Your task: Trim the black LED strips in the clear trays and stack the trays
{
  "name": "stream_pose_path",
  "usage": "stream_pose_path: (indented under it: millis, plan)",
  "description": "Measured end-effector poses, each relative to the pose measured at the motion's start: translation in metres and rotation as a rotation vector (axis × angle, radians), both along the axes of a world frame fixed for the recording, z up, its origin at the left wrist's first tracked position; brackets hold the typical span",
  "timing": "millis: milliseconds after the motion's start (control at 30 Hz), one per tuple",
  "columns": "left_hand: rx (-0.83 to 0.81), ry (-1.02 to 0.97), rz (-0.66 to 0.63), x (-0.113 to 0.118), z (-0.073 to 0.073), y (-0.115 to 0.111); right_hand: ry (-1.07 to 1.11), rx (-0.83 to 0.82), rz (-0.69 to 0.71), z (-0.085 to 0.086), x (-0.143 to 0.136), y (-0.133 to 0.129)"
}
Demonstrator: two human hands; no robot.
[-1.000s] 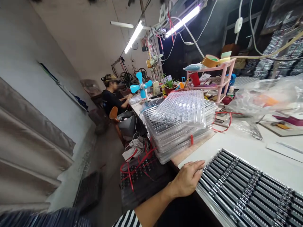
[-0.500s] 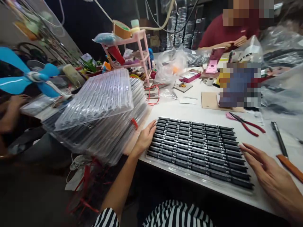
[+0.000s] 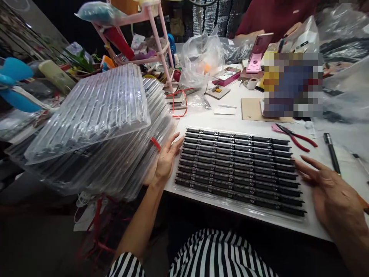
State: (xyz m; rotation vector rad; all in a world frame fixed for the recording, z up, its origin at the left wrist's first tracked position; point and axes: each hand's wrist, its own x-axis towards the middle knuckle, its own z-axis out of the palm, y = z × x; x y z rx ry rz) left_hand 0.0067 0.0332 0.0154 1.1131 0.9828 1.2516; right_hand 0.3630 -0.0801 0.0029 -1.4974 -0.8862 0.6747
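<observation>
We have the clear tray [image 3: 230, 204] of black strips [image 3: 240, 169] along the near edge of the surface [image 3: 198, 118], its long axis running from our left hand [image 3: 166, 157] to our right hand [image 3: 334, 192], both loosely spread beside its short ends, neither clearly nearer.

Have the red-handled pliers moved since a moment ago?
No: the pliers lie in the same spot by the near edge of the brown board, though the camera's view shifted.

We are seeing bright light washing the white table [image 3: 198, 120], glare streaking the clear trays [image 3: 98, 100] at its left edge, glints dotting the black strips [image 3: 235, 170], and shadow swallowing the floor [image 3: 37, 238] below.
</observation>
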Motion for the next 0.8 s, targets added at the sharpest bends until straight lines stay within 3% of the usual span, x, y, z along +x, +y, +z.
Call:
stream_pose_path:
  millis: [67, 167, 500, 633, 800]
  plan:
    - [-0.032, -0.064, 0.001, 0.0, 0.001, 0.0, 0.177, 0.039, -0.007, 0.0, 0.0, 0.0]
    - [-0.039, -0.11, 0.011, -0.001, 0.001, 0.0, 0.26, 0.075, -0.02, 0.004, -0.003, 0.0]
    - [-0.009, -0.083, 0.054, -0.001, -0.001, 0.004, 0.248, 0.259, 0.049, 0.002, -0.002, 0.0]
    - [-0.007, -0.003, 0.069, 0.0, -0.003, 0.006, 0.184, 0.194, 0.111, 0.001, 0.001, -0.002]
    - [0.051, 0.214, 0.076, 0.005, -0.006, 0.012, -0.095, -0.005, 0.173, 0.007, 0.0, -0.003]
